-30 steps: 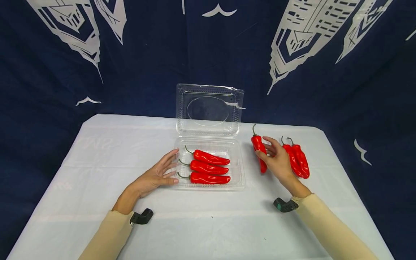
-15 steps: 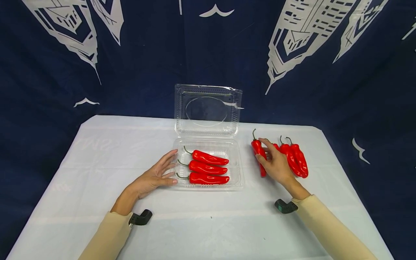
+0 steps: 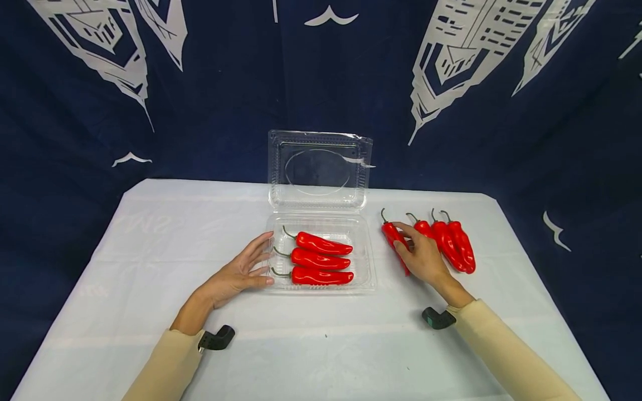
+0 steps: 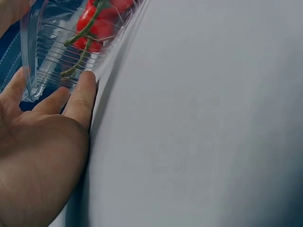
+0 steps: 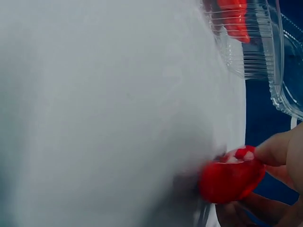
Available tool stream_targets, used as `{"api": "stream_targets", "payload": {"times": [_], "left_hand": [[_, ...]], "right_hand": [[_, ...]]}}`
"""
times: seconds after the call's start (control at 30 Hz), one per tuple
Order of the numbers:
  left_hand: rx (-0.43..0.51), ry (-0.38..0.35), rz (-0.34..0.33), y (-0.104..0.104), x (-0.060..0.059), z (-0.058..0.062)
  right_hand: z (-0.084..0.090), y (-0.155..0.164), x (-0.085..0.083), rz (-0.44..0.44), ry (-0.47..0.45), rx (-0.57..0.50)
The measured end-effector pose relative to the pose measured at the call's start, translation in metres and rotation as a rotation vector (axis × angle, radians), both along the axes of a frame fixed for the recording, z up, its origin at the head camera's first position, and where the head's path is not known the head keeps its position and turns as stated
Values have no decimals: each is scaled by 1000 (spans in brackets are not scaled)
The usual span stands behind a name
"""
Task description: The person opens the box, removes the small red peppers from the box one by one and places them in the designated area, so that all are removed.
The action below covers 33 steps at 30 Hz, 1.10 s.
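Note:
A clear plastic clamshell box (image 3: 368,281) stands with its lid (image 3: 321,195) raised. Three red peppers (image 3: 321,257) with green stems lie side by side in its base. At the box's left side my left hand (image 3: 236,275) has its fingers spread, with the fingertips at the wall, as the left wrist view also shows. My right hand (image 3: 423,256) pinches another red pepper (image 3: 392,238) between thumb and fingers, right of the box. The stem of this pepper points away from me. In the right wrist view its rounded end (image 5: 232,182) faces the camera, and part of it is behind the fingers.
Three more red peppers (image 3: 453,245) lie close together on the white tabletop (image 3: 321,356) just right of my right hand; the leftmost is partly covered by it. A dark blue patterned cloth (image 3: 225,111) hangs behind the table.
My right hand has shifted slightly left and nearer to me with its pepper, which now slants more. A third pepper beside the loose pair has come into sight. My left hand stays put.

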<state>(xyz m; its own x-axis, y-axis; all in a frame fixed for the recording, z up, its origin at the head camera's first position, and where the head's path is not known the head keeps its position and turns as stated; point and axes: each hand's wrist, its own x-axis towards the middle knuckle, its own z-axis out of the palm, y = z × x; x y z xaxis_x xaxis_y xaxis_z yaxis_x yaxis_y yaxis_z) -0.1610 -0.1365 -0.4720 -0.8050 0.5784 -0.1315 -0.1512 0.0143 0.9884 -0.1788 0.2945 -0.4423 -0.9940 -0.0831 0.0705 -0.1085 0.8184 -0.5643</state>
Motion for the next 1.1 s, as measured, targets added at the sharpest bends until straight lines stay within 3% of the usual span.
{"api": "stream_targets", "payload": {"times": [0.43,0.8,1.1], "left_hand": [[3,2,0,0,0,0],[-3,2,5,0,0,0],[1,6,-1,0,0,0]], "right_hand": [[-2,-1,-2,15,107,76],[5,1,-4,-2,56,139],[4,2,-7,10,145,177]]}}
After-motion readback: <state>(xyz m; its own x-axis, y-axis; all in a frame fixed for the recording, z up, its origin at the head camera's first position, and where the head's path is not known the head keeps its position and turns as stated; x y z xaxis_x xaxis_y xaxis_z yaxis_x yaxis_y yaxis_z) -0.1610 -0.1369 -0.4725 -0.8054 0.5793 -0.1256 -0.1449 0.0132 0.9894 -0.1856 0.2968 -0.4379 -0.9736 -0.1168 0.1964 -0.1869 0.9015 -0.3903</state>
